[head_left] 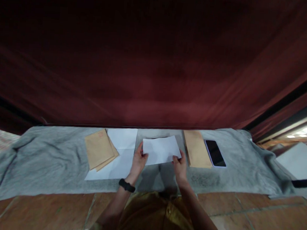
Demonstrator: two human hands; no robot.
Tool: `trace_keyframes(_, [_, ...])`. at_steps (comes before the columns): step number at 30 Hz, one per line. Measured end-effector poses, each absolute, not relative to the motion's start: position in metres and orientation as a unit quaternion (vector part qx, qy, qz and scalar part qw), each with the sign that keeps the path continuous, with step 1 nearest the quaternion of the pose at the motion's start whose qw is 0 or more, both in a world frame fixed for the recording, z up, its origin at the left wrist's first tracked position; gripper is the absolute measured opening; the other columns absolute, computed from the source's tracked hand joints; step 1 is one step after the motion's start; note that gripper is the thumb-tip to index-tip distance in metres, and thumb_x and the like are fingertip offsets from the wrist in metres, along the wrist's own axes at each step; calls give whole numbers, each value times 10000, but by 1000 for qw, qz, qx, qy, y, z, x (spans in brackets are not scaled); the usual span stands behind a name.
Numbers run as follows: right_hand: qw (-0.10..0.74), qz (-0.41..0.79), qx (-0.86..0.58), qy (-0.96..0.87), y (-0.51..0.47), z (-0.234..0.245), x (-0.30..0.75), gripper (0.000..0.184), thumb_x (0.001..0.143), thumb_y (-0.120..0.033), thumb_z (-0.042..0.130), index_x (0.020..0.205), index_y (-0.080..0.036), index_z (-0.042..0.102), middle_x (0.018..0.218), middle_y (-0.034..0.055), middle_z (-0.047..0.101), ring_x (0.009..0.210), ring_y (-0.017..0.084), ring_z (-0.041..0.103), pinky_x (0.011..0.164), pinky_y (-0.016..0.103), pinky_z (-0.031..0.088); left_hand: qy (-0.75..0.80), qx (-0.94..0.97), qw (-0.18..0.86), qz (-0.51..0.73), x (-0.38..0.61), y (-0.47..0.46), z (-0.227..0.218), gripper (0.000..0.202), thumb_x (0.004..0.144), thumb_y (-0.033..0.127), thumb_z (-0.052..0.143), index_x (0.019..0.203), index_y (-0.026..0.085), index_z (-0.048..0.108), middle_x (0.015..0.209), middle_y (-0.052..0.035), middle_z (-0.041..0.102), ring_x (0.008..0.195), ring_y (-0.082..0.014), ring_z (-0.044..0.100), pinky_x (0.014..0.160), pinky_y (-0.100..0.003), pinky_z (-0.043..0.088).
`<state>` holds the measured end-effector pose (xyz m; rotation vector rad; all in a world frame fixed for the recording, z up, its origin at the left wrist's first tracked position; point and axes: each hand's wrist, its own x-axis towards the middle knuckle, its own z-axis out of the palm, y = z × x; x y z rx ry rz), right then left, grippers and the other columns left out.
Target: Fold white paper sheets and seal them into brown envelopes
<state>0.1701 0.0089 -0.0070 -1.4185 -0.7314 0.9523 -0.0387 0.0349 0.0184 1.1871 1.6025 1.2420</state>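
Both my hands hold a folded white sheet of paper (161, 149) just above the grey cloth (49, 160). My left hand (138, 161), with a black wristband, pinches the sheet's left edge. My right hand (179, 164) pinches its lower right corner. Left of my hands lie brown envelopes (99, 149) on top of unfolded white paper (120, 151). Another brown envelope (196, 149) lies to the right, beside a dark phone (215, 152).
The grey cloth covers a low surface before a dark red curtain (156, 66). Reddish floor tiles (254, 215) lie in front. A white board (298, 160) and a black bar (304, 182) sit at the far right.
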Motion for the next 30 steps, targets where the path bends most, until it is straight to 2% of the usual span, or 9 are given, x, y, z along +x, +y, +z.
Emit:
trace_keyframes(3, [542,315,-649,-431,1,-20,184,625,852,-407,577,1426,-169,509,1027,72,683,726,167,639,735,328,553,673,544,297,403,-45,40,13,706,758,58,602,1450,176,532,1165,-88,687,1047,-243,690,1018,-421,547])
trace_keyframes(6, [488,226,-657,-528,-3,-26,190,492,909,-318,505,1375,-176,574,1171,139,652,921,226,682,870,391,560,692,593,221,347,-41,38,7,631,789,43,565,1404,184,582,1294,-110,625,1131,-247,668,1090,-412,510])
trace_keyframes(11, [416,156,-661,-604,-1,-29,193,395,924,-202,450,1261,-175,655,1193,158,626,983,247,691,889,411,575,689,653,127,287,-31,26,3,589,838,5,480,1390,169,602,1469,-150,521,1258,-260,611,1103,-403,500])
trace_keyframes(16, [384,145,-673,-615,5,-27,196,320,917,-191,460,1138,-157,689,1130,146,646,926,226,697,876,375,580,690,694,-4,207,-8,17,4,604,914,64,461,1505,186,489,1631,-166,375,1448,-347,432,1163,-551,395])
trace_keyframes(19, [370,146,-669,-628,3,-23,198,328,938,-187,433,1158,-152,675,1164,147,644,939,214,691,870,352,574,628,756,-10,182,13,17,-2,551,989,193,454,1540,199,438,1652,-124,359,1536,-321,301,1223,-550,313])
trace_keyframes(23, [290,99,-706,-638,-4,-11,199,365,960,-217,458,1279,-164,627,1292,170,595,950,230,685,844,369,568,604,780,20,161,26,21,-14,537,1035,316,405,1546,155,420,1618,-138,417,1532,-315,317,1233,-559,293])
trace_keyframes(27, [259,62,-671,-692,6,2,183,387,992,-269,464,1330,-174,626,1356,191,600,1181,321,603,1010,476,490,596,787,48,152,21,22,-18,564,1026,302,403,1569,148,388,1637,-144,379,1549,-315,276,1254,-556,242])
trace_keyframes(30, [257,85,-589,-762,26,4,161,407,1031,-258,401,1367,-180,619,1463,148,576,1349,295,502,1128,480,397,589,794,68,135,16,25,-16,575,992,194,393,1566,161,403,1637,-141,377,1547,-313,283,1249,-567,235])
